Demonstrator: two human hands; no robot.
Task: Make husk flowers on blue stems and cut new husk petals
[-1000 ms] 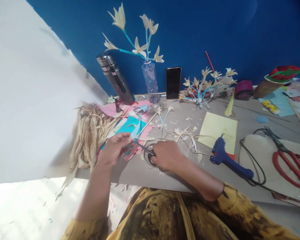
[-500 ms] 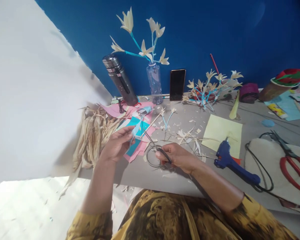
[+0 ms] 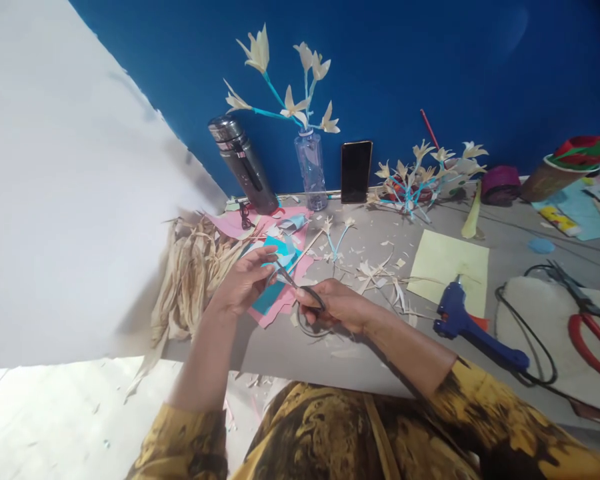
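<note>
My right hand (image 3: pixel 325 305) grips a pair of dark-handled scissors (image 3: pixel 311 297), their blades pointing up and left to the fingers of my left hand (image 3: pixel 250 277). Between those left fingers is a light blue strip (image 3: pixel 275 275), partly hidden by fingers and blades. Beneath both hands lie teal paper (image 3: pixel 267 300) and pink paper (image 3: pixel 300 283) on the grey table (image 3: pixel 290 360). Just beyond is a small forked blue stem with two cream flowers (image 3: pixel 336 247). Pale scraps (image 3: pixel 375 273) are scattered to the right.
Dried husks (image 3: pixel 185 280) are heaped at left. A flask (image 3: pixel 245 167), bottle vase (image 3: pixel 311 170) and phone (image 3: pixel 356 171) stand along the wall. Flowers (image 3: pixel 413 180) lie behind; a blue glue gun (image 3: pixel 475 333) and red-handled scissors (image 3: pixel 587 320) are at right.
My right hand has moved left and slightly up with the scissors, bringing the blades against the left fingers. The light blue strip now shows less. The view has shifted slightly.
</note>
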